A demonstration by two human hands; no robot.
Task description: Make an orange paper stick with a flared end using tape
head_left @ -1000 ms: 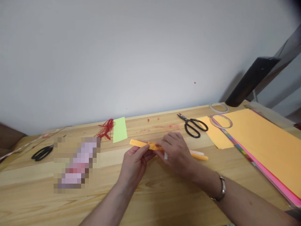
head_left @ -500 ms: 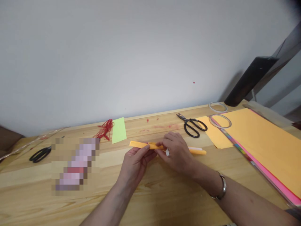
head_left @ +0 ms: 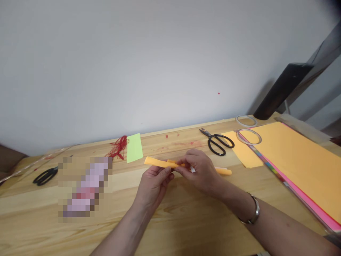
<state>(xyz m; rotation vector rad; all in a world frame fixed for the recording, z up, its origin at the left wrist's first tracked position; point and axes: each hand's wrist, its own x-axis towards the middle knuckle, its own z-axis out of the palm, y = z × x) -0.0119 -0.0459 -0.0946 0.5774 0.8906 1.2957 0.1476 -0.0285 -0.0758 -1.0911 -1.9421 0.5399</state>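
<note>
A narrow folded orange paper strip (head_left: 157, 162) is held just above the table near the middle of the head view. My left hand (head_left: 156, 181) is closed on it from below, with the thumb near its middle. My right hand (head_left: 199, 172) pinches the same strip at its centre, and its palm hides part of the paper. A small white piece (head_left: 192, 169) shows between the right fingers. Beyond the right hand an orange end (head_left: 224, 171) sticks out, with a pale strip along it.
Black-handled scissors (head_left: 217, 142) lie behind my right hand. Tape rolls (head_left: 249, 136) and large orange sheets (head_left: 298, 153) are at the right. Green paper (head_left: 134, 147), red threads (head_left: 119, 146), other scissors (head_left: 45, 176) and a blurred item (head_left: 87, 188) are at the left.
The left end of the orange strip has lifted slightly and looks wider. My left thumb has shifted a little right, and my right fingers have changed position slightly.
</note>
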